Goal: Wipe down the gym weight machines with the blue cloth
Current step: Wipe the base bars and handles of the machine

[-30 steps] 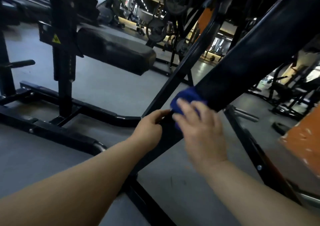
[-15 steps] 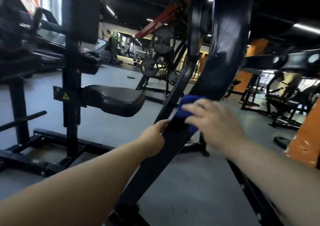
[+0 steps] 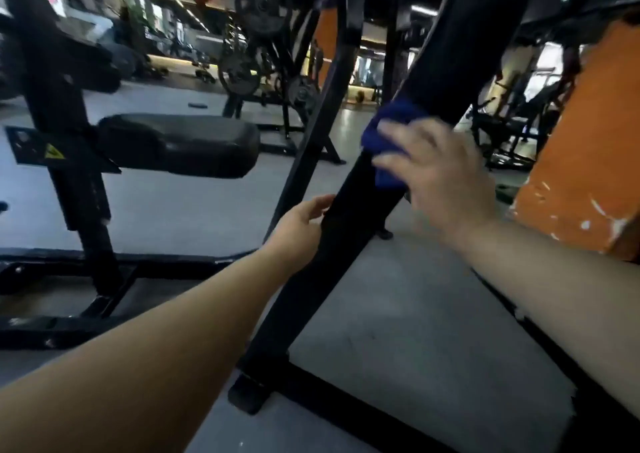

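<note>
Left hand (image 3: pixel 300 225): your near hand rests against the left edge of the slanted black metal frame beam (image 3: pixel 311 269); your fingers curl loosely around that edge.
Right hand (image 3: pixel 438 172): higher up the same beam, your fingers lie spread and fairly straight, pressing the crumpled blue cloth (image 3: pixel 384 140) flat against the beam; motion blur softens the fingertips.
Blue cloth: it sits between your right palm and the beam, just above your left hand, bunched toward the beam's left edge.
Beam foot: the beam runs down to a black base rail (image 3: pixel 346 404) on the grey gym floor (image 3: pixel 415 331).
Left side: a black padded seat (image 3: pixel 180 144) juts from a black upright post (image 3: pixel 62 113) carrying a yellow warning sticker (image 3: pixel 53 152).
Right side: a scuffed orange pillar (image 3: pixel 585 147).
Far back: blurred weight plates (image 3: pixel 239 71) on other machines.
</note>
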